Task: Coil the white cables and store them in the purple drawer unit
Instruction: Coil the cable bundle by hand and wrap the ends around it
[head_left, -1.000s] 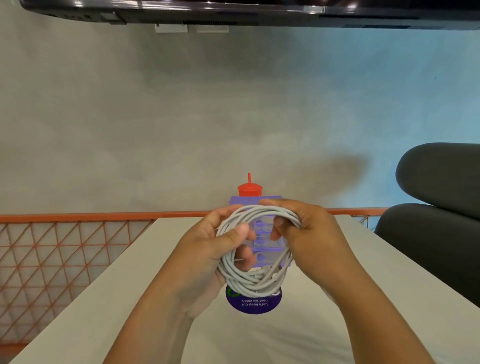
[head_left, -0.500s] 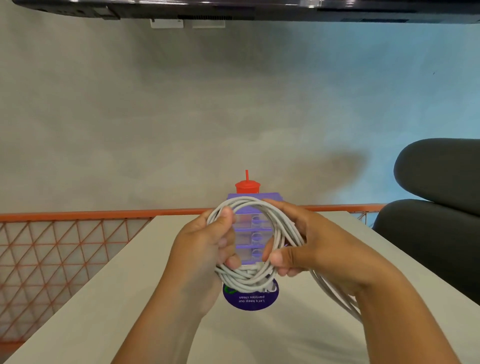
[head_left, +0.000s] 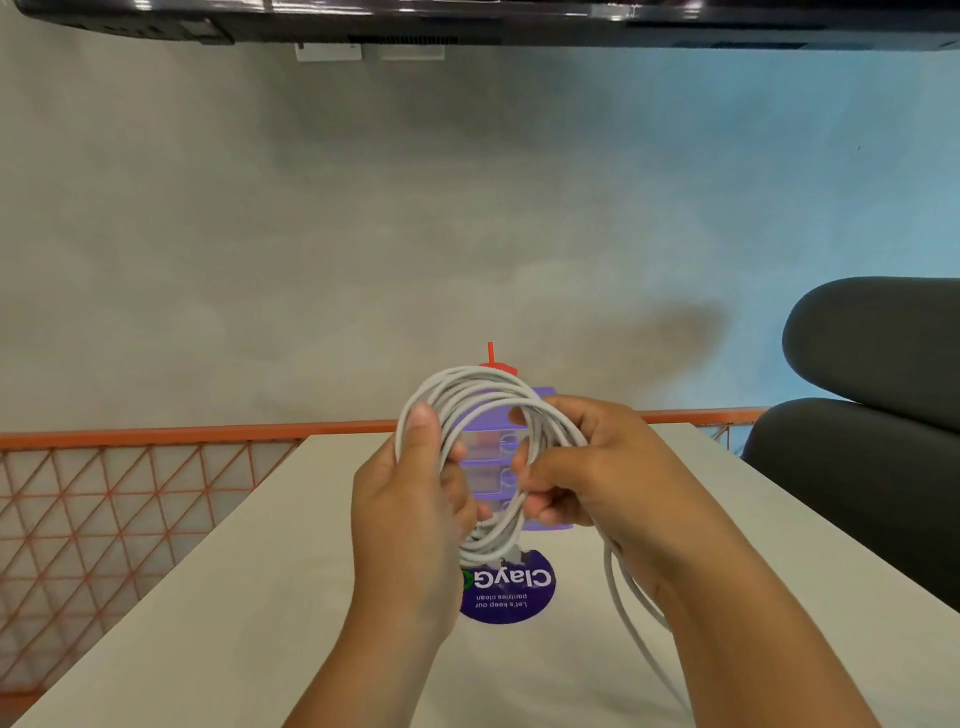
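Observation:
A coil of white cable (head_left: 470, 395) of several loops is held upright above the table. My left hand (head_left: 415, 499) grips the coil's left side, thumb pressed on the loops. My right hand (head_left: 582, 467) pinches the right side of the coil, and a loose length of the cable (head_left: 631, 603) trails down past my right wrist toward the front edge. Behind the coil stands the purple drawer unit (head_left: 496, 475) with clear drawer fronts, mostly hidden by the cable and my fingers.
A round purple sticker (head_left: 511, 590) lies on the white table (head_left: 270, 597) below the coil. A red cap with a thin spike (head_left: 491, 358) shows behind the drawer unit. An orange mesh railing (head_left: 114, 499) runs at the left; dark grey chair cushions (head_left: 862, 447) stand at the right.
The coil has been lifted and turned more upright. My right hand slid from over the top to the right side, and a loose length now trails below my right wrist.

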